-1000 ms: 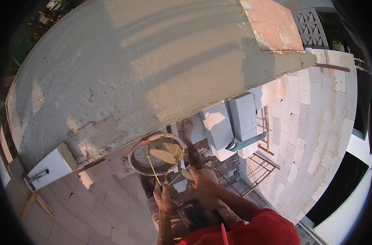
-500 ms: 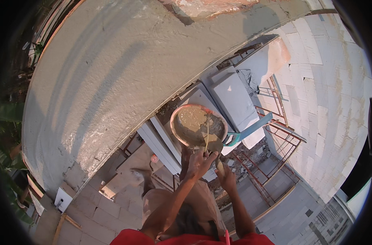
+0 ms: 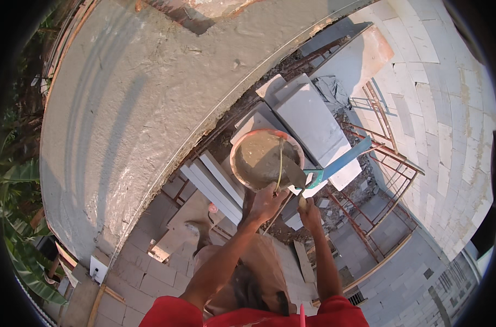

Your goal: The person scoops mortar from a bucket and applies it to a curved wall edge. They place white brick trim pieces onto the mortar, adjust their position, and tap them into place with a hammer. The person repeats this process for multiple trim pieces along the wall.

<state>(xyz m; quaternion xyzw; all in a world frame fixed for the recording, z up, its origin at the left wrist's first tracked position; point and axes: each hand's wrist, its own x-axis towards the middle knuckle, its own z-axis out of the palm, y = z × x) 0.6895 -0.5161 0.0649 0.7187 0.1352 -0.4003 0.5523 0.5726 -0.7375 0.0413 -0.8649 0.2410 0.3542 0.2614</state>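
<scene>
Nearest, sleeves: red, at the lower edge, both forearms reaching up and away.
Left hand (image 3: 267,203): clenched on the near rim of the round pan (image 3: 266,159), gripping it from below.
Right hand (image 3: 310,212): closed around the handle of a trowel (image 3: 295,173), blade resting at the pan's right edge.
Pan: reddish rim, held out over the stacked blocks, close beside the wall's base.
Contents: wet grey mortar filling most of the bowl, surface smeared, a thin yellowish cord or stick crossing it.
Below the pan: long white blocks (image 3: 215,180) lying side by side, a larger pale block (image 3: 312,122) further right, a blue bar (image 3: 343,158) jutting out beside it.
Scaffold (image 3: 379,185): rusty red frame standing right of the blocks, rubble under it.
Progress, as judged: grey plastered wall (image 3: 128,92) already coated and trowel-marked over a broad area; patch of bare reddish surface at the top edge not yet covered; pan well stocked, so more coating likely left.
Farthest: white block wall (image 3: 449,109) at right, green leaves (image 3: 19,180) at left.
</scene>
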